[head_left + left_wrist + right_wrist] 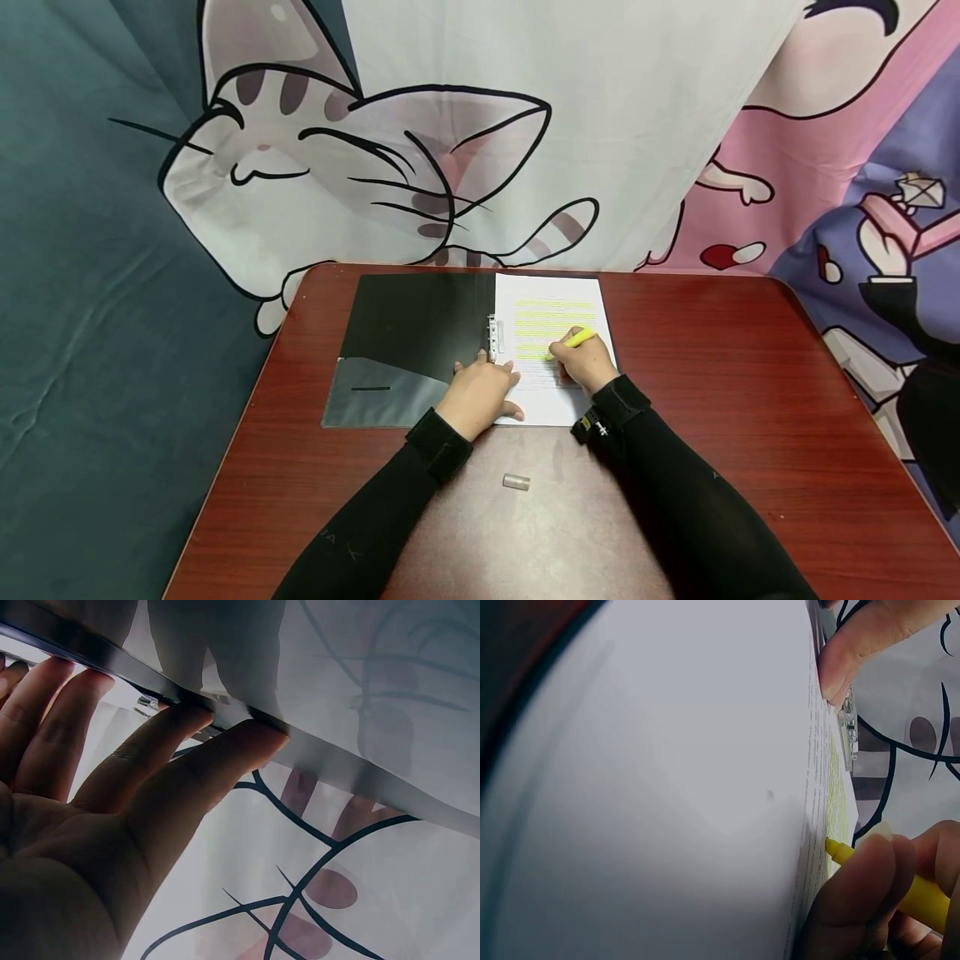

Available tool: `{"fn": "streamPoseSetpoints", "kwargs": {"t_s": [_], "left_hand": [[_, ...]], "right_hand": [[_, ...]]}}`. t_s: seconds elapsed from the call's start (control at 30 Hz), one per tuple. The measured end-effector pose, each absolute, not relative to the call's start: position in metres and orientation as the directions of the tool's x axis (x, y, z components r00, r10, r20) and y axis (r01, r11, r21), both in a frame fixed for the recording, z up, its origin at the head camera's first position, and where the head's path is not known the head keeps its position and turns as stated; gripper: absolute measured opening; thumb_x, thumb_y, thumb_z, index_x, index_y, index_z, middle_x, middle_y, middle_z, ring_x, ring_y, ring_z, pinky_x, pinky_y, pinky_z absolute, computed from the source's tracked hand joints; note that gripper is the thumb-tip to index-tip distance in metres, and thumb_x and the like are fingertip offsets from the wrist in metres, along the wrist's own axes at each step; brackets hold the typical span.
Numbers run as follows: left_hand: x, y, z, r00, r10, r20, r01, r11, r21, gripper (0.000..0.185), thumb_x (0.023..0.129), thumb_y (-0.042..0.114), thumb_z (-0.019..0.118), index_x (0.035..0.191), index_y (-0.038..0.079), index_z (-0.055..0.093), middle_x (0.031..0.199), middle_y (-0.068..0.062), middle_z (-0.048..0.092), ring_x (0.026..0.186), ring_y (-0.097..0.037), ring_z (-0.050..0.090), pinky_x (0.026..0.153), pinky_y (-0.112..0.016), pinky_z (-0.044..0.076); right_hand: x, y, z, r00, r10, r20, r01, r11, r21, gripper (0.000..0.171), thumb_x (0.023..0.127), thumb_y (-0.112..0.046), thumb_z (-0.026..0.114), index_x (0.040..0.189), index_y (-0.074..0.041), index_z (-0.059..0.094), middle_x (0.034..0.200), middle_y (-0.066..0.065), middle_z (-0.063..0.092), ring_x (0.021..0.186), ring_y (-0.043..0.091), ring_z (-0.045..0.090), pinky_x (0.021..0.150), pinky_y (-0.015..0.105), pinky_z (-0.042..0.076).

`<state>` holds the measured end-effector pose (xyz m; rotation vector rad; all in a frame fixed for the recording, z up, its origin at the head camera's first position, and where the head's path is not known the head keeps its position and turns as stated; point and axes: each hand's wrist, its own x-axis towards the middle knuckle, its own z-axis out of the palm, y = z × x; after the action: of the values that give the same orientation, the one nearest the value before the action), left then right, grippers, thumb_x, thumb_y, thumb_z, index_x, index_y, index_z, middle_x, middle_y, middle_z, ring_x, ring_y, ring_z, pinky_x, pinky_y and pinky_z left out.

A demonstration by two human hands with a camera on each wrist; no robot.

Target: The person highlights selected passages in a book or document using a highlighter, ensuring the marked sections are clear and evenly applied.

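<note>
An open black folder point(416, 325) lies on the red-brown table point(750, 400), with a white printed sheet point(558, 292) clipped on its right half; several lines are marked yellow. My right hand point(583, 360) pinches a yellow highlighter point(579, 337), tip on the sheet point(705, 787) about halfway down; the highlighter point(915, 892) shows close in the right wrist view. My left hand point(483, 392) lies flat with straight fingers point(187, 750) on the sheet's lower left, beside the metal clip point(492, 336).
A small clear pen cap point(516, 482) lies on the table between my forearms. The folder's inner pocket point(382, 400) is at lower left. A cartoon cat curtain point(360, 167) hangs behind the table's far edge.
</note>
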<state>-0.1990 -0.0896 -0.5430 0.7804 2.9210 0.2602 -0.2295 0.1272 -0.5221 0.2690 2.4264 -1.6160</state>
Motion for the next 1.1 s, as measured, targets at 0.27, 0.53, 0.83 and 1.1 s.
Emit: {"fn": "streamPoseSetpoints", "kwargs": {"t_s": [0.27,0.53,0.83,1.1], "left_hand": [[-0.191,-0.09,-0.524,-0.861,0.505,-0.061,0.489,0.854,0.176,0.069,0.09,0.058,0.087,0.148,0.021,0.079,0.159,-0.002,0.072,0.152,-0.052,0.062,0.106,-0.078,0.06],[-0.188,-0.09,-0.519,-0.862,0.501,-0.071,0.484,0.857,0.176,0.069,0.091,0.058,0.086,0.149,0.022,0.078,0.161,-0.002,0.071,0.154,-0.051,0.06,0.109,-0.077,0.058],[-0.2,-0.089,-0.541,-0.861,0.505,-0.058,0.488,0.854,0.178,0.07,0.088,0.06,0.089,0.147,0.023,0.079,0.159,0.0,0.072,0.152,-0.053,0.062,0.106,-0.08,0.059],[-0.206,-0.089,-0.554,-0.862,0.503,-0.068,0.485,0.856,0.178,0.072,0.089,0.064,0.087,0.149,0.026,0.078,0.162,0.001,0.07,0.156,-0.05,0.059,0.107,-0.08,0.058]], "right_hand": [[-0.228,0.128,-0.52,-0.964,0.046,-0.261,0.258,0.383,-0.887,0.018,0.104,-0.007,0.061,0.088,-0.011,0.055,0.061,-0.003,0.058,0.052,0.01,0.056,0.053,0.024,0.052],[-0.227,0.131,-0.519,-0.965,0.043,-0.26,0.256,0.392,-0.884,0.019,0.105,-0.006,0.061,0.087,-0.01,0.056,0.062,-0.001,0.058,0.052,0.012,0.055,0.053,0.025,0.053],[-0.227,0.134,-0.519,-0.963,0.047,-0.266,0.265,0.359,-0.895,0.02,0.105,-0.004,0.061,0.087,-0.01,0.054,0.062,0.0,0.057,0.052,0.012,0.053,0.052,0.025,0.051],[-0.224,0.138,-0.516,-0.963,0.049,-0.263,0.262,0.37,-0.891,0.018,0.105,-0.005,0.061,0.089,-0.01,0.055,0.062,0.0,0.058,0.053,0.011,0.055,0.053,0.025,0.053]]}}
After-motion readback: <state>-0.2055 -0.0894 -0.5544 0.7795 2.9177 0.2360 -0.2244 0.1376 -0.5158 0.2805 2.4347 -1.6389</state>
